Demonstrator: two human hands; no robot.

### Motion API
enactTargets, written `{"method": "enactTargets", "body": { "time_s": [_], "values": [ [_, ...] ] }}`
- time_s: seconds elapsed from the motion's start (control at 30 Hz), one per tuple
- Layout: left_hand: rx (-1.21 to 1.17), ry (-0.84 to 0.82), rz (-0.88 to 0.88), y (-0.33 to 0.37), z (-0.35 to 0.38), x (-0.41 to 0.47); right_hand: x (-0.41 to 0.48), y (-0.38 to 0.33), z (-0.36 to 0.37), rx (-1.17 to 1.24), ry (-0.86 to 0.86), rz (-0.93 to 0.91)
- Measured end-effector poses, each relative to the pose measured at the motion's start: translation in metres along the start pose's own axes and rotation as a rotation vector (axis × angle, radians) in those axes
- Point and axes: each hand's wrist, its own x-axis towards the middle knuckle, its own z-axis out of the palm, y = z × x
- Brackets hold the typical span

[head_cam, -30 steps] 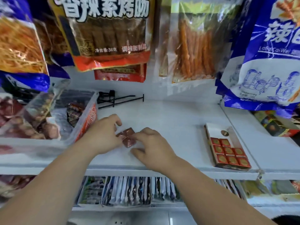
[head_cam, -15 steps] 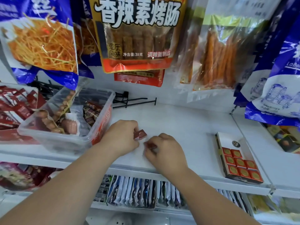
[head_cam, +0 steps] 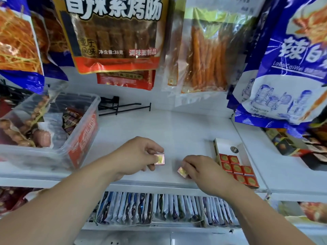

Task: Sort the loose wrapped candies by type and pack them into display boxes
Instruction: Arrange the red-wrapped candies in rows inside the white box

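Left hand pinching red candy, right hand pinching second candy, bag reading 38克

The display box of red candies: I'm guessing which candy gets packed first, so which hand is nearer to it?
Right. The right hand, pinching the right candy, sits just left of the display box; the left hand, holding the left candy, is farther left.

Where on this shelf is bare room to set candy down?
Behind the left hand and right hand, each pinching a red square candy: bare white shelf between the clear plastic tub and white cardboard display box. Crowded at the front edge.
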Motion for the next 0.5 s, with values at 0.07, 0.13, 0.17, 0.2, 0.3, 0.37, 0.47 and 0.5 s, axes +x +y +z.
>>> {"method": "enactTargets", "body": {
  "time_s": [0.07,0.13,0.17,0.2,0.3,0.37,0.47,0.5],
  "values": [
    [0.011,-0.053,0.004,-0.001,0.007,0.005,0.001,0.003,0.005,0.050,0.025,0.008],
    [0.049,-0.081,0.012,-0.005,0.012,0.010,0.003,0.003,0.007,0.078,0.057,-0.003],
    [0.083,-0.081,0.019,-0.006,0.015,0.014,0.004,0.004,0.008,0.073,0.074,-0.014],
    [0.134,-0.069,0.031,-0.008,0.017,0.017,0.006,0.005,0.007,0.064,0.088,-0.026],
    [0.305,-0.017,0.073,-0.009,0.020,0.026,0.009,0.009,0.006,0.006,0.102,-0.056],
    [0.421,-0.012,0.117,-0.009,0.020,0.029,0.011,0.012,0.006,-0.035,0.119,-0.072],
    [0.619,-0.006,0.192,-0.008,0.016,0.032,0.013,0.014,0.003,-0.057,0.108,-0.091],
    [0.624,-0.020,0.198,-0.007,0.014,0.032,0.013,0.016,0.000,-0.063,0.083,-0.097]
  ]
}}
